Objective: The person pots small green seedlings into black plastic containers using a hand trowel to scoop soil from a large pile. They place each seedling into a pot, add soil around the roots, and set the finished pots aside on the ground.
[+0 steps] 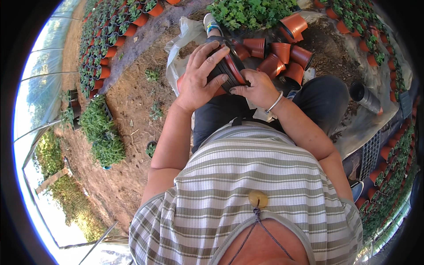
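Between my two hands is a stack of nested plastic plant pots (232, 68), black inside with reddish-brown rims, tilted on its side above my lap. My left hand (201, 73) wraps over its left side, fingers spread across the rims and thumb on the near edge. At the near right edge, my right hand (258, 89) pinches the rims between thumb and fingers. Part of the stack is hidden under my left hand. Just beyond, several loose reddish-brown pots (271, 65) lie tumbled on the ground.
Leafy green seedlings (251, 13) stand in a clump at the far side. Rows of potted plants (128, 28) line the left, and more pots (382, 174) the right. A black pot (364, 95) lies to my right. Clear plastic sheeting (181, 44) covers some soil.
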Available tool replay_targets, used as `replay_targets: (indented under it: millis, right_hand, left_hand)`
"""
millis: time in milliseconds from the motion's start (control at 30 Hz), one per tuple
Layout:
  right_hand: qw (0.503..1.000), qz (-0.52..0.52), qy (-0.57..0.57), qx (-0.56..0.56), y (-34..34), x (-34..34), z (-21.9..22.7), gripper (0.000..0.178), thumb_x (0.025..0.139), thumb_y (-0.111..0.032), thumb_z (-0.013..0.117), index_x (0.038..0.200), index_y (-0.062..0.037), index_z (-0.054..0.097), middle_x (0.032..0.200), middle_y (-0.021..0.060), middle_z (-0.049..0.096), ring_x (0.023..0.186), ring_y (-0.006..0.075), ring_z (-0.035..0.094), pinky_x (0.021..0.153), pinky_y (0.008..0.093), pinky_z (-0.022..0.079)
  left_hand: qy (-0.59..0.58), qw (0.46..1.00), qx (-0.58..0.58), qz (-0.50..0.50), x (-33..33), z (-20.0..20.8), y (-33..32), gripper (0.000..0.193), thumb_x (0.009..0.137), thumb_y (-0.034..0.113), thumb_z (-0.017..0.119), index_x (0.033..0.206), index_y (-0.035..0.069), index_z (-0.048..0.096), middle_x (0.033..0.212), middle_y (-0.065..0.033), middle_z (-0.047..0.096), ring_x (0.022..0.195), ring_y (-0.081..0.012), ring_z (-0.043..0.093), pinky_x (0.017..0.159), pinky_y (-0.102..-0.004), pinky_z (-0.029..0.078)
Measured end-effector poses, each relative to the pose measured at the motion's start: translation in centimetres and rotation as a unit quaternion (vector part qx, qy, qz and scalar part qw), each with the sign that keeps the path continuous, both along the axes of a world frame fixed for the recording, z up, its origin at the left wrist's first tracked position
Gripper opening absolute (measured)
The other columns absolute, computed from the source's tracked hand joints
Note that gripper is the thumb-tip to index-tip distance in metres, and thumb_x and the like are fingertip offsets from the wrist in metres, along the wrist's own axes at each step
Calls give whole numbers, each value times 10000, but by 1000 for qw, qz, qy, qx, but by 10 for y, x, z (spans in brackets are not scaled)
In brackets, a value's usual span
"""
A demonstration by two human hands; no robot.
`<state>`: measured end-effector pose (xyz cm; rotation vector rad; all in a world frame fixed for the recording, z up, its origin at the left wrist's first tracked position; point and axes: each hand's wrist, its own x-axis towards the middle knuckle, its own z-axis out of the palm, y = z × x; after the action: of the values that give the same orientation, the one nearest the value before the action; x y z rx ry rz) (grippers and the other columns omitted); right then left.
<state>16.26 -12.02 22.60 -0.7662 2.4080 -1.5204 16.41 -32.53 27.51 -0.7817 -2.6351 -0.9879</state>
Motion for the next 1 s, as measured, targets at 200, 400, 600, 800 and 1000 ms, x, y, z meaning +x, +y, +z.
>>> replay_targets:
  millis: [200,400,600,800,1000]
  right_hand:
    - [985,-145,-92,-9,52,-17,3,290,763,-222,745,944,-19,645,824,138,634,763,319,616,677,390,483]
    - [965,-122,229,22,37,-9,24,469,757,-160,725,1168,-8,559,1068,178,599,962,349,587,842,408,470]
    - [994,67,-89,0,-2,-4,-10,288,780,-216,732,976,-29,633,865,127,632,824,285,636,714,378,481]
    - [1000,-1,13,17,1,0,-6,283,794,-270,728,930,-37,641,827,140,636,781,328,625,682,393,470]
    - [992,-80,-91,-23,19,-1,-10,284,818,-280,725,821,-16,622,682,122,554,590,206,513,570,333,423]
  left_hand:
    - [-3,1000,8,22,2,-1,0,619,726,109,700,1315,86,512,1350,-143,470,1272,-359,409,1076,-432,310]
    - [-9,1000,3,20,-1,0,4,646,701,116,730,1308,94,509,1348,-136,468,1252,-375,411,1060,-451,336]
    - [-15,1000,10,14,0,0,6,643,707,125,729,1311,99,508,1350,-134,467,1263,-370,404,1062,-449,329]
    - [-12,1000,12,10,-1,-1,3,606,717,118,717,1293,97,532,1344,-137,474,1258,-365,415,1061,-438,329]
    - [-16,1000,5,16,-2,0,3,590,717,114,705,1283,89,540,1341,-139,477,1260,-361,417,1067,-432,320]
